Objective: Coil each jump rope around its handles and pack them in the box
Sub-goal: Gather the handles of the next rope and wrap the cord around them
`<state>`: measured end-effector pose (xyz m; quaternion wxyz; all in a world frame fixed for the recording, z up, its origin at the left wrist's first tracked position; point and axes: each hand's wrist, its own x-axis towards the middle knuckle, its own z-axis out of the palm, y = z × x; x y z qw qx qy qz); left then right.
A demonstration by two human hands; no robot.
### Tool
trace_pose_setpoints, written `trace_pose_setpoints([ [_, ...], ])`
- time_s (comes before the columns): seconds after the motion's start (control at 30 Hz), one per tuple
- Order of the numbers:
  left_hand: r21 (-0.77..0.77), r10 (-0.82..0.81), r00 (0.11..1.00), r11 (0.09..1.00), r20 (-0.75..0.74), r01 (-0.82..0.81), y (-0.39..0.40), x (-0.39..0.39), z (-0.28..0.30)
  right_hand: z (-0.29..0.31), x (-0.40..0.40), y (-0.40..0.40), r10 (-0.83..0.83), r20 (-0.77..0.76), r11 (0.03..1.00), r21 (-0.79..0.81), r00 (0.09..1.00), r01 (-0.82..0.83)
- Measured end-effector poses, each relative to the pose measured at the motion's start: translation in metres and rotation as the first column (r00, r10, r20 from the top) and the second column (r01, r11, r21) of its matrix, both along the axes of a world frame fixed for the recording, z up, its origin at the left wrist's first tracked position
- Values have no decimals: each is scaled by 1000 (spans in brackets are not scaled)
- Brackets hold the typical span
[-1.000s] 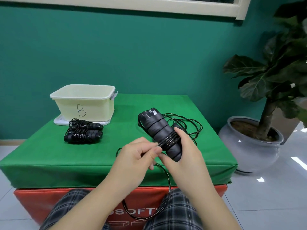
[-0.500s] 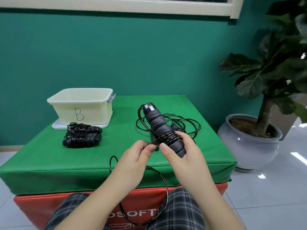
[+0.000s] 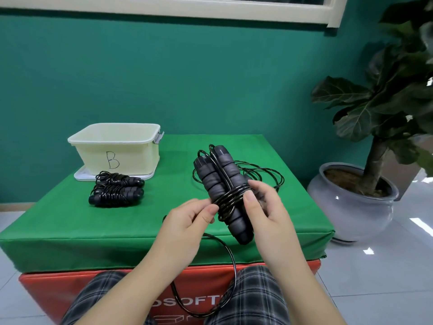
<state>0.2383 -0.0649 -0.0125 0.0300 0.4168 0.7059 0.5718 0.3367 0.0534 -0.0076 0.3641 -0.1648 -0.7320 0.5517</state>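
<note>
Black foam handles, paired side by side, sit in our right hand, its thumb pinning the finished turns so they cannot slip. Our left hand pinches the loose cord just left of them, feeding the next wrap. Their long axis tilts from near-right up to far-left, above the green pad. Far left, two coiled ropes wait beside the box.

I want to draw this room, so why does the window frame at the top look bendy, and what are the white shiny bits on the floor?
Head view: the wide-angle lens bows the window frame near the picture's edge. Head view: the white patches are bright light reflecting as glare off the glossy floor tiles and the plant pot. Head view: the hands and rope look sharp.
</note>
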Motion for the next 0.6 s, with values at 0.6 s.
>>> trace_pose_setpoints([
  [0.6,19,140,988,990,-59,-139,0,7,11,-4,4,-2,-150,223,881,472,963,28],
])
